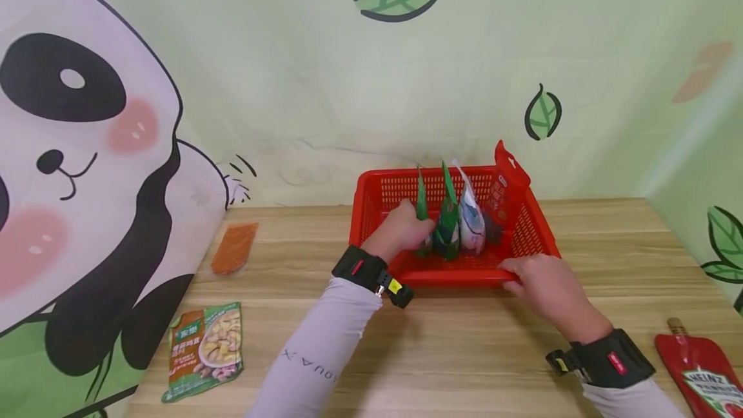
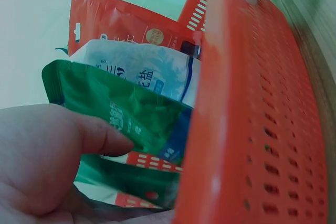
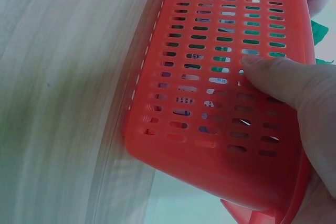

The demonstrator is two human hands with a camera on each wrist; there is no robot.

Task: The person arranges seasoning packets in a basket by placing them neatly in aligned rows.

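Note:
A red plastic basket (image 1: 447, 278) holds several upright pouches. My left hand (image 1: 403, 229) reaches inside, around the leftmost green pouch (image 1: 422, 202). In the left wrist view, that green pouch (image 2: 128, 174) stands between the straight thumb and the fingers, partly hidden. Beside it are another green pouch (image 1: 447, 224), a white-and-blue pouch (image 1: 471, 224) with Chinese lettering, and a red pouch (image 1: 506, 195) leaning at the basket's right end. My right hand (image 1: 548, 289) grips the near rim toward its right corner; the thumb (image 3: 273, 74) lies on the slotted outer wall, while the fingers are mostly hidden.
On the wooden table (image 1: 464, 353), an orange-red packet (image 1: 235, 248) and a green-and-brown soup pouch (image 1: 206, 352) lie to the left. A red Heinz ketchup pouch (image 1: 702, 369) is at the right front. A panda-printed backdrop (image 1: 302, 82) rises behind the basket.

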